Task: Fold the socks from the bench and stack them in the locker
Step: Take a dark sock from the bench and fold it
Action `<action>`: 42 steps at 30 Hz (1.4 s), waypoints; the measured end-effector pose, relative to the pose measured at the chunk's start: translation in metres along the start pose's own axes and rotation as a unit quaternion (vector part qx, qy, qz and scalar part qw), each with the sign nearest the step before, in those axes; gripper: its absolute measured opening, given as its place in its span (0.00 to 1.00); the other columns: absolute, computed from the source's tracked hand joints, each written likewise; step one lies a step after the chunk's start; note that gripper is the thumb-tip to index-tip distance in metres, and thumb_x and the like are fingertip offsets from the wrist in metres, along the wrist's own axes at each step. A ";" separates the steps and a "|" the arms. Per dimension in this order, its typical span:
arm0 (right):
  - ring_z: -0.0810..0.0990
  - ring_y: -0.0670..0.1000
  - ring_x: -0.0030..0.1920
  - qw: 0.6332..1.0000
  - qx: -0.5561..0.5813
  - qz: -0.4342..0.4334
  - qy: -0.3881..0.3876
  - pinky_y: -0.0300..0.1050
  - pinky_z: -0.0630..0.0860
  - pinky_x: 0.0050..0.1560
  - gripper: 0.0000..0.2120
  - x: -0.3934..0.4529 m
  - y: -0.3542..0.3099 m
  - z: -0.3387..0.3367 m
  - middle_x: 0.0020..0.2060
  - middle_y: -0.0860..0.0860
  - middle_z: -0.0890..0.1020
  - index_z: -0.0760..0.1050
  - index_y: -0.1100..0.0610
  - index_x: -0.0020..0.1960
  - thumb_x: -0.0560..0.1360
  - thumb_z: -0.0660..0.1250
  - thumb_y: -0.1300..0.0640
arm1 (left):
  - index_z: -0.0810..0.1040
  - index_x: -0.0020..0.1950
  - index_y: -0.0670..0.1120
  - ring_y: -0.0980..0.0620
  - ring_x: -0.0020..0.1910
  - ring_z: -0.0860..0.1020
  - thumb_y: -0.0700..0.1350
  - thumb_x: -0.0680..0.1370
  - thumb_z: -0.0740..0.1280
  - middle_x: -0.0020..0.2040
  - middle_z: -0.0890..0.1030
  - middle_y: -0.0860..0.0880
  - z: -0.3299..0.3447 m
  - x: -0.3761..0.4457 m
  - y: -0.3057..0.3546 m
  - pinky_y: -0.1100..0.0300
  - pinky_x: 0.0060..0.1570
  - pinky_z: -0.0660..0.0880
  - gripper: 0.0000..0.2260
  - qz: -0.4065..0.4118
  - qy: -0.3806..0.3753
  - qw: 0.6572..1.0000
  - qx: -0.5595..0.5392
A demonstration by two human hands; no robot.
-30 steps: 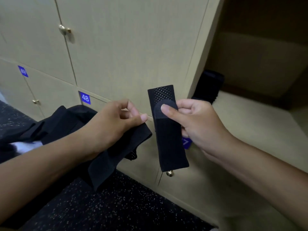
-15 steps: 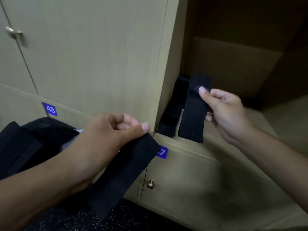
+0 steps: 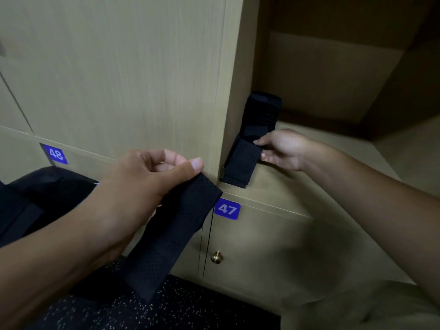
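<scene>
A: Where was the folded sock (image 3: 240,163) at this mark?

B: I logged it on the open locker (image 3: 333,210) floor, hard against the left wall at the front lip, long axis running front to back. It leaned on the dark stack (image 3: 262,115) behind. The right hand (image 3: 283,148) was at its right edge, fingertips pinching the upper corner.

A: And the other sock (image 3: 176,229)?

B: Outside, below and left of the opening, hanging down at a slant. The left hand (image 3: 142,184) pinched its top end between thumb and curled fingers. I judged the left nearer that one; the sock must travel up and right to the stack
</scene>
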State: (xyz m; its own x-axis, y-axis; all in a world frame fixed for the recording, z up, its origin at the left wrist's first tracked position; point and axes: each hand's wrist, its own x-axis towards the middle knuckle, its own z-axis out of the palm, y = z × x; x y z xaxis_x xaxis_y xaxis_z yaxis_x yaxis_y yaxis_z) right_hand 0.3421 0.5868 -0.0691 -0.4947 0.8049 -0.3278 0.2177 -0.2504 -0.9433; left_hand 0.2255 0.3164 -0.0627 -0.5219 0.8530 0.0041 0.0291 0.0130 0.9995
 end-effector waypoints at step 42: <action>0.78 0.40 0.61 0.891 -0.306 -0.290 -0.168 0.50 0.79 0.59 0.25 -0.141 0.042 0.057 0.60 0.36 0.78 0.69 0.39 0.65 0.71 0.71 0.38 | 0.82 0.52 0.43 0.43 0.56 0.81 0.55 0.82 0.61 0.54 0.83 0.43 -0.009 0.032 -0.013 0.43 0.65 0.74 0.17 -0.101 -0.104 0.955 -0.260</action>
State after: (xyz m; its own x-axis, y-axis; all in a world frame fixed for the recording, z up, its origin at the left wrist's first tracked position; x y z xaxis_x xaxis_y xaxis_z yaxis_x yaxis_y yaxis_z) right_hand 0.3726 0.4321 -0.0651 -0.8751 0.4707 0.1122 0.2104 0.5789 -0.7878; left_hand 0.2006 0.3383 -0.0748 -0.2893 0.9465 -0.1431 -0.5093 -0.0256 0.8602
